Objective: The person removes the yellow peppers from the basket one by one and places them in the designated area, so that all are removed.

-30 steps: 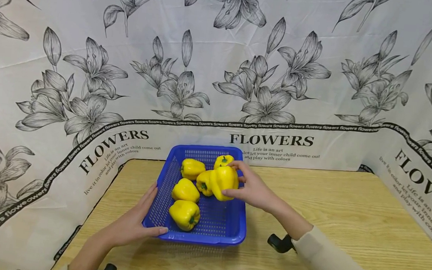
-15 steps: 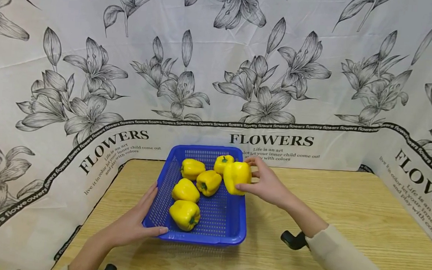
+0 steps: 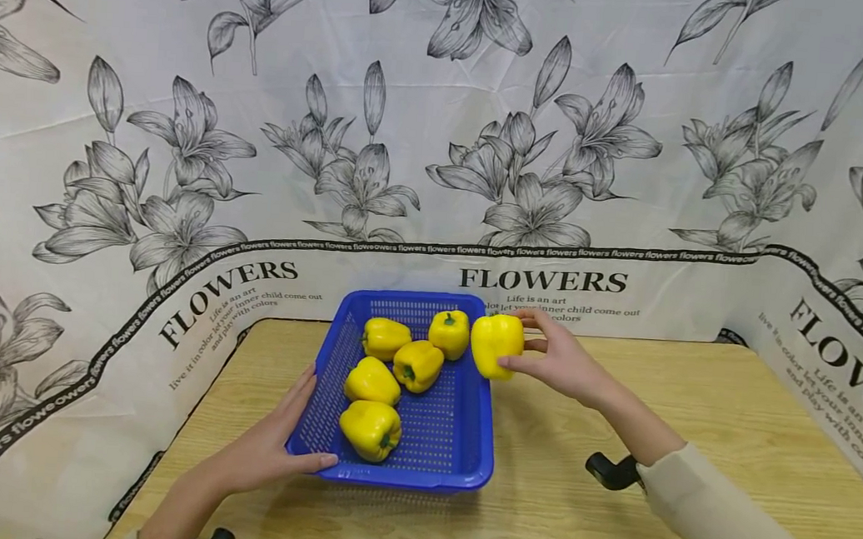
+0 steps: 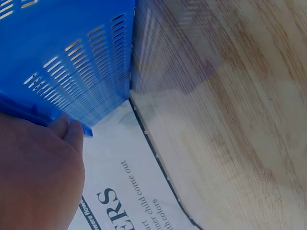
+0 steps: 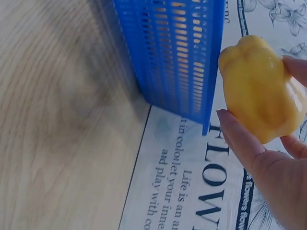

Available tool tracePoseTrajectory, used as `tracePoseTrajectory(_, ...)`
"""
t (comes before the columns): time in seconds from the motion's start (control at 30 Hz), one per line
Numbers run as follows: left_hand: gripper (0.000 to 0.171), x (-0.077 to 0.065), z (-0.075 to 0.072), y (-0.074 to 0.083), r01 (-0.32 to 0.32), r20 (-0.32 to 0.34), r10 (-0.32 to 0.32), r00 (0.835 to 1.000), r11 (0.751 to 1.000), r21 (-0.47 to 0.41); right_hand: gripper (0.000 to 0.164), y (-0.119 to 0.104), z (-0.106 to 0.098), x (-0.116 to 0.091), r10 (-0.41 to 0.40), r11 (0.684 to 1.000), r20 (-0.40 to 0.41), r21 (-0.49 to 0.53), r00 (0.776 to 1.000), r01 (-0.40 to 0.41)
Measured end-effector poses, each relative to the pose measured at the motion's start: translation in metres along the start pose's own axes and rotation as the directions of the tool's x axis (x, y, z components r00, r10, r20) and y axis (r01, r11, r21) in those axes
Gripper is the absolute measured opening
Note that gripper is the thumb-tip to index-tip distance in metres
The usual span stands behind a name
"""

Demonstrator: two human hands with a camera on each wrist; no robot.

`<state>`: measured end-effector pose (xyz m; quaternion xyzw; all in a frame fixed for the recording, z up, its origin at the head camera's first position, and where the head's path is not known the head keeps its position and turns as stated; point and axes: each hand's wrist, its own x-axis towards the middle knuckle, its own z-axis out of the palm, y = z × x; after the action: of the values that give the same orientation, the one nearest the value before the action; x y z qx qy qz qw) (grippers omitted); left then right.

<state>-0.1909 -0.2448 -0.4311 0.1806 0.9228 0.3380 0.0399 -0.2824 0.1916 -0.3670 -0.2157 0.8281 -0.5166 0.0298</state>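
My right hand [image 3: 564, 362] pinches a yellow bell pepper [image 3: 497, 347] between thumb and fingers, over the right rim of a blue plastic basket [image 3: 418, 467]. In the right wrist view the pepper [image 5: 259, 88] is up beside the basket's rim, with the thumb on one side and fingers on the other. Several more yellow bell peppers lie inside the basket, among them one at the front [image 3: 370, 430] and one at the back right [image 3: 449, 334]. My left hand [image 3: 264, 450] holds the basket's front left corner, thumb on the front rim and fingers along the left side.
The basket stands on a wood-grain table [image 3: 663, 394], with tabletop on both sides of it. Behind rises a white flower-printed cloth [image 3: 399, 200] with black lettering. Black camera mounts [image 3: 613, 471] sit at both wrists.
My right hand has carried its bell pepper right and slightly away, from above the other peppers to over the basket's right rim. My left hand and the basket have stayed put.
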Motion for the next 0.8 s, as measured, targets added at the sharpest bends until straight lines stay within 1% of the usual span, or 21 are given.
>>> tracePoseTrajectory(0.23, 0.116, 0.000, 0.001, -0.002, -0.001, -0.006, 0.001, 1.000, 1.000, 0.003, 0.078, 0.017, -0.014, 0.002, 0.023, 1.000, -0.013, 0.005, 1.000, -0.023)
tracePoseTrajectory(0.47, 0.115, 0.000, 0.000, -0.003, -0.018, -0.010, 0.018, 1.000, 1.000, 0.005, 0.079, 0.043, -0.023, 0.009, 0.062, 0.998, -0.033, -0.001, 0.997, -0.063)
tracePoseTrajectory(0.67, 0.116, 0.000, -0.001, -0.003, -0.010, -0.008, 0.010, 1.000, 1.000, 0.010, 0.082, 0.065, -0.031, 0.016, 0.087, 0.996, -0.041, -0.015, 0.995, -0.087)
tracePoseTrajectory(0.8, 0.116, 0.000, 0.000, -0.002, -0.009, -0.005, 0.009, 1.000, 1.000, 0.008, 0.083, 0.079, -0.033, 0.018, 0.123, 0.992, -0.041, 0.004, 0.992, -0.123)
